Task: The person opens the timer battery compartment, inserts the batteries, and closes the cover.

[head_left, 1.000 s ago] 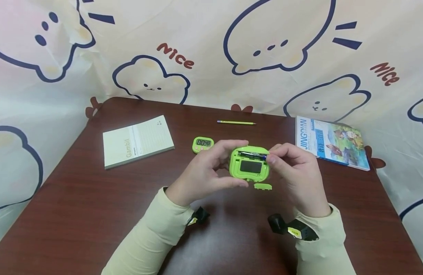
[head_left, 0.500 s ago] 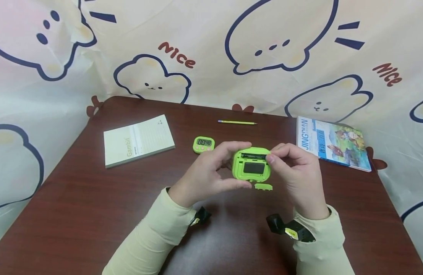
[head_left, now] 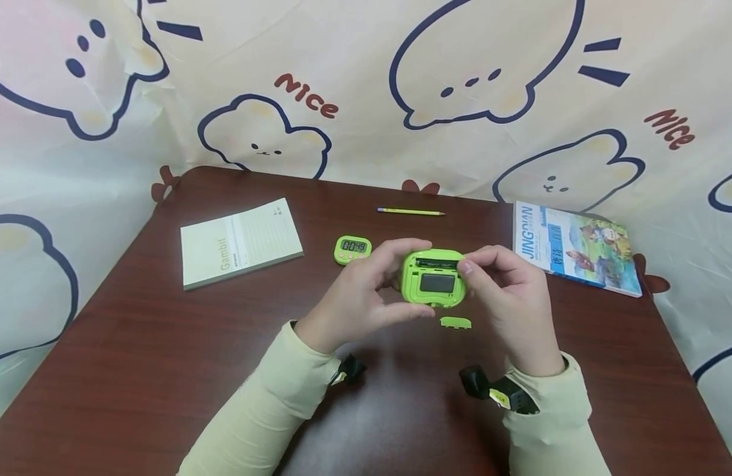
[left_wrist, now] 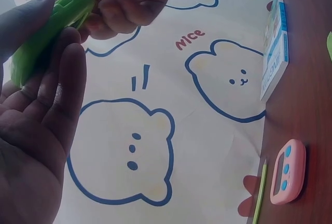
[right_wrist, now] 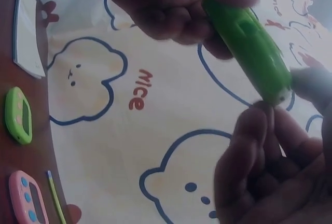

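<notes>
My left hand (head_left: 366, 297) holds a green digital timer (head_left: 433, 299) by its left side, thumb below and fingers above, with its back turned to the head camera. The long battery slot along its top is uncovered, and a dark battery (head_left: 437, 263) lies in it. My right hand (head_left: 511, 297) pinches the timer's upper right corner, thumb tip at the battery's right end. Beneath the timer, the loose green battery cover (head_left: 455, 322) is on the table. Both wrist views show the green timer (left_wrist: 39, 42) edge-on between the two hands; the battery is hidden there.
Behind my left hand stands another green timer (head_left: 352, 249), its display lit. A pink timer (right_wrist: 28, 198) shows only in the wrist views. A pencil (head_left: 410, 211) lies at the back, a notebook (head_left: 241, 244) at the left, a picture book (head_left: 580, 251) at the right. A printed cloth hangs behind.
The battery now sits deeper in the slot; its blue end, visible a second ago by my right thumb, is no longer seen. The held timer has risen slightly away from the cover.
</notes>
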Demonstrator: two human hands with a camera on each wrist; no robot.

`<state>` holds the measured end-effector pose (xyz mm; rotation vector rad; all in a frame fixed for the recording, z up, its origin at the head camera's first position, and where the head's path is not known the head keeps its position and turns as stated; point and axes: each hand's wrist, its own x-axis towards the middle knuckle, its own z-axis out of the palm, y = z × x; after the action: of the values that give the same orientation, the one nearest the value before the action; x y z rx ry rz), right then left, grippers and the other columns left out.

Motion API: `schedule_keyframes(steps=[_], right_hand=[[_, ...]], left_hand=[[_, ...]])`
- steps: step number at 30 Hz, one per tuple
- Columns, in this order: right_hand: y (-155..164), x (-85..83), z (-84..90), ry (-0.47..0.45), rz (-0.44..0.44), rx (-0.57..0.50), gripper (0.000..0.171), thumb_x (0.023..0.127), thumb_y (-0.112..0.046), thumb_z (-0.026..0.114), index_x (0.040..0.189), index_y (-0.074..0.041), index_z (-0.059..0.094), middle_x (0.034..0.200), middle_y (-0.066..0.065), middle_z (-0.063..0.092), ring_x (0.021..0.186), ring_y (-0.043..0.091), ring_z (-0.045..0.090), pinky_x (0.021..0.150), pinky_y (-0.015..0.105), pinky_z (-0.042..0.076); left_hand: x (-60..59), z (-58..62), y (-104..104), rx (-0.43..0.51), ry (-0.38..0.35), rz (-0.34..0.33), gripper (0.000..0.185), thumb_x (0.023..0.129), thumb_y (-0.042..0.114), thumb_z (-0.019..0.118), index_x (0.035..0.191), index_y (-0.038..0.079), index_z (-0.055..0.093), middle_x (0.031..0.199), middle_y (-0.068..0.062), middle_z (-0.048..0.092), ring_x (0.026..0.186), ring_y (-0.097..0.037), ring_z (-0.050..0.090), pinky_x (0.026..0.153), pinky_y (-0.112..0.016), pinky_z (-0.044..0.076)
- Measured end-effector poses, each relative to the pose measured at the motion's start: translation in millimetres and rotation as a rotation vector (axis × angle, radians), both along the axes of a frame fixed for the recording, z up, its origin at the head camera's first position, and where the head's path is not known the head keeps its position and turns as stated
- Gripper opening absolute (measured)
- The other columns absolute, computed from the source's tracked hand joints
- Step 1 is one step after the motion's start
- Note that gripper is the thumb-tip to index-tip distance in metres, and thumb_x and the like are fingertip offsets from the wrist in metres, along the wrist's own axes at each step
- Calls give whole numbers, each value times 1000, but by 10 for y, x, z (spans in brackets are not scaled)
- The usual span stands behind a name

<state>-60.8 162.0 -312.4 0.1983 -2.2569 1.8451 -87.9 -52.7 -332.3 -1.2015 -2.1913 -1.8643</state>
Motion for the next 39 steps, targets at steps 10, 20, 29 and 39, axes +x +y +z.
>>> schedule_keyframes(steps=[10, 20, 29, 39], right_hand=[[111, -13, -161, -42, 28, 110, 26, 104, -22, 57, 104, 1, 71, 88, 4, 70, 79, 21, 62, 71, 25, 56], [517, -132, -608, -178, 114, 553, 18, 97, -26, 69, 107, -12, 73, 99, 1, 73, 85, 21, 60, 71, 27, 54], [687, -184, -961, -277, 244, 842, 23, 89, -21, 77, 110, -11, 73, 94, -3, 64, 84, 15, 57, 75, 36, 54], [579, -180, -1022, -272, 223, 1029, 15, 87, -18, 79, 99, -13, 72, 85, -4, 64, 75, 15, 55, 71, 37, 53]], left_hand=[[-20, 5, -54, -37, -10, 40, 79, 76, 4, 87, 143, 8, 45, 116, -9, 70, 93, -8, 70, 79, -26, 60], [-45, 2, -55, -34, -27, 17, 79, 76, 5, 87, 143, 8, 45, 116, -7, 71, 92, -8, 70, 78, -29, 61], [-29, 3, -65, -16, -68, 15, 79, 77, 2, 86, 144, 9, 44, 120, -8, 69, 98, -10, 70, 80, -29, 61], [-17, 34, -79, -5, -81, 7, 78, 77, 0, 86, 143, 6, 44, 117, -10, 71, 97, -11, 70, 79, -30, 61]])
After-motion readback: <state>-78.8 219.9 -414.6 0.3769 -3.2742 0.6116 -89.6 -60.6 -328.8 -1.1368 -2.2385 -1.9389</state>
